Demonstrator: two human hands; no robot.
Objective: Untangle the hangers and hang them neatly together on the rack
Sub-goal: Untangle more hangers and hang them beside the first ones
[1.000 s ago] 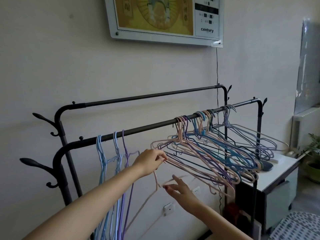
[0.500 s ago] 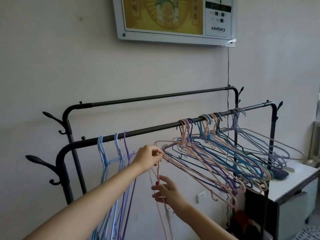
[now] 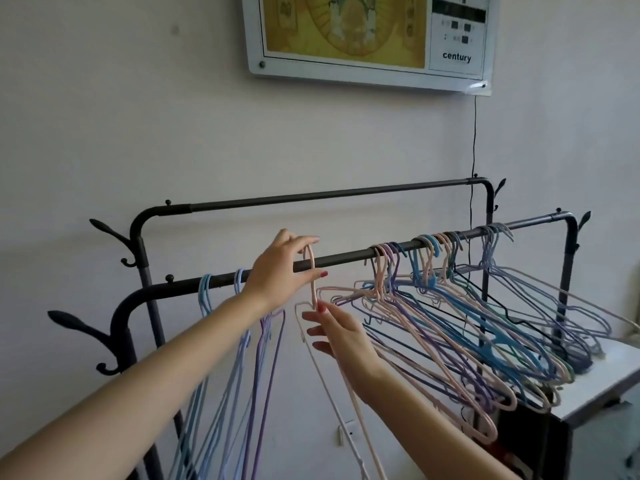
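Left hand point(image 3: 280, 271) pinches my pink hanger point(image 3: 313, 282) by its hook at the front rail point(image 3: 346, 259), right hand point(image 3: 341, 332) gripping its neck below, between blue hangers point(image 3: 207, 296) and the tangle point(image 3: 450, 306).

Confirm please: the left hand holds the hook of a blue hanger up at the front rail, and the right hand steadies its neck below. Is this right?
Not quite: the head view shows a pink hanger, not a blue one. The left hand pinches its hook at the front rail, and the right hand steadies its neck below.
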